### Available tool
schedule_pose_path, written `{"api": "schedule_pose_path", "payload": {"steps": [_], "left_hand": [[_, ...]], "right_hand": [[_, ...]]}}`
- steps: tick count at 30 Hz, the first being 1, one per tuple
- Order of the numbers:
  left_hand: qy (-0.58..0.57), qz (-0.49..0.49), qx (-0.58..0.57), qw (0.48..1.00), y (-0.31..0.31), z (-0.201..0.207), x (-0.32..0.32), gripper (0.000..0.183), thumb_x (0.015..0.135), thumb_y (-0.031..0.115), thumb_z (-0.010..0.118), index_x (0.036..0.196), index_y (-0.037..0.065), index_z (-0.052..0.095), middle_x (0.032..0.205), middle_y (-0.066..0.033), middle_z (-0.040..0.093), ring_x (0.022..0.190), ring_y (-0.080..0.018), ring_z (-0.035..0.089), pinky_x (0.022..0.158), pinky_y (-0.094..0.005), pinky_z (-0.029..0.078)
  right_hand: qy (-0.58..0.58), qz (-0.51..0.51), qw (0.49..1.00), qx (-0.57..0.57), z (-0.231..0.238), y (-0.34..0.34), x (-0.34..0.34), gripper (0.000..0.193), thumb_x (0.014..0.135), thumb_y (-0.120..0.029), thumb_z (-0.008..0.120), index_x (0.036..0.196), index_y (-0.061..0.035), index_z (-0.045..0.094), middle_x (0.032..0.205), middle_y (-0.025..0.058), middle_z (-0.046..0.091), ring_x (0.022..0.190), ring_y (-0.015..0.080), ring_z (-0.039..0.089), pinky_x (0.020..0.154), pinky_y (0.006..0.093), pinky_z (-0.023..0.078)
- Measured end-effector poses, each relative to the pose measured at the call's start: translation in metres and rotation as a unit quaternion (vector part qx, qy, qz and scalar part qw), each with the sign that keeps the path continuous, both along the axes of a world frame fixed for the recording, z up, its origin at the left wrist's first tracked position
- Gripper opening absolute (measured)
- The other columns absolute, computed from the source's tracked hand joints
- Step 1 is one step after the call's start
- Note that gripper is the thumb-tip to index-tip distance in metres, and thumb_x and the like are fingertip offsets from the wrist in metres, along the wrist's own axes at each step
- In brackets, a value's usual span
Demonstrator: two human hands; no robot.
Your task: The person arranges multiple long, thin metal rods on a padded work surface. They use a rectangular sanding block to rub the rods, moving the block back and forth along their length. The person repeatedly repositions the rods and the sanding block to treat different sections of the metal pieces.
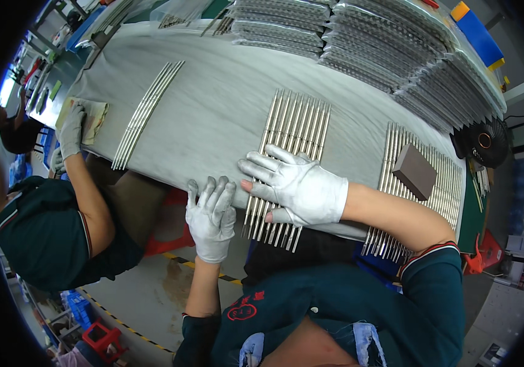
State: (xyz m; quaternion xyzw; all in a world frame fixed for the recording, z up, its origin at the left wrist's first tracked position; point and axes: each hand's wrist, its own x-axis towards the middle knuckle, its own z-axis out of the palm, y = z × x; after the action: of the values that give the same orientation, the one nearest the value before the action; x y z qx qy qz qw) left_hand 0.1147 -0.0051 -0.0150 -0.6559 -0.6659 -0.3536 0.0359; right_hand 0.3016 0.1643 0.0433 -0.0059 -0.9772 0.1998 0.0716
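My right hand (298, 188), in a white glove with two bare fingertips, lies flat with spread fingers across a row of slim, shiny metal rods (297, 119). The rods lie side by side, their near ends sticking out past the table's front edge. My left hand (211, 219), gloved too, hovers palm-up just left of these rods, at the table edge. Its fingers are apart and slightly bent, and nothing shows in them. Dark smudges mark both gloves. Right of my right hand lies a bigger row of similar rods (448, 189), with a brown-grey block (415, 171) on top.
Grey cloth covers the table (207, 104). Several more rods (148, 113) lie at the left, near a co-worker's gloved hand (72, 129) on a stained cloth (95, 119). Plastic-wrapped stacks (384, 52) line the far side. A black fan (484, 142) stands at the right.
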Motion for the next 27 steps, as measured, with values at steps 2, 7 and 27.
{"api": "schedule_pose_path", "payload": {"steps": [2, 7, 27], "left_hand": [[0.008, 0.003, 0.007, 1.0, -0.001, -0.005, 0.0, 0.035, 0.105, 0.03, 0.05, 0.134, 0.015, 0.062, 0.132, -0.0088, 0.066, 0.124, -0.0362, 0.061, 0.117, -0.0603, 0.031], [0.011, 0.002, 0.017, 1.0, 0.0, -0.012, -0.001, 0.036, 0.106, 0.03, 0.048, 0.134, 0.015, 0.064, 0.133, -0.008, 0.066, 0.124, -0.0346, 0.061, 0.118, -0.0591, 0.029], [-0.02, 0.015, 0.04, 0.999, 0.001, -0.021, 0.004, 0.041, 0.109, 0.032, 0.04, 0.136, 0.012, 0.061, 0.133, -0.01, 0.066, 0.129, -0.0368, 0.058, 0.119, -0.0618, 0.025]], "right_hand": [[0.014, 0.007, 1.0, 0.017, 0.0, 0.001, -0.005, 0.068, 0.091, -0.046, 0.063, 0.141, -0.0019, 0.055, 0.149, 0.0241, 0.047, 0.143, 0.0391, 0.039, 0.121, 0.0524, 0.028], [-0.011, -0.004, 1.0, 0.012, 0.005, 0.0, 0.016, 0.067, 0.089, -0.044, 0.066, 0.141, -0.002, 0.055, 0.151, 0.0248, 0.045, 0.144, 0.0398, 0.038, 0.121, 0.0531, 0.027], [-0.016, -0.005, 1.0, -0.012, 0.003, 0.005, 0.006, 0.067, 0.089, -0.047, 0.066, 0.142, -0.0072, 0.056, 0.154, 0.0231, 0.043, 0.145, 0.0394, 0.038, 0.119, 0.0525, 0.031]]}}
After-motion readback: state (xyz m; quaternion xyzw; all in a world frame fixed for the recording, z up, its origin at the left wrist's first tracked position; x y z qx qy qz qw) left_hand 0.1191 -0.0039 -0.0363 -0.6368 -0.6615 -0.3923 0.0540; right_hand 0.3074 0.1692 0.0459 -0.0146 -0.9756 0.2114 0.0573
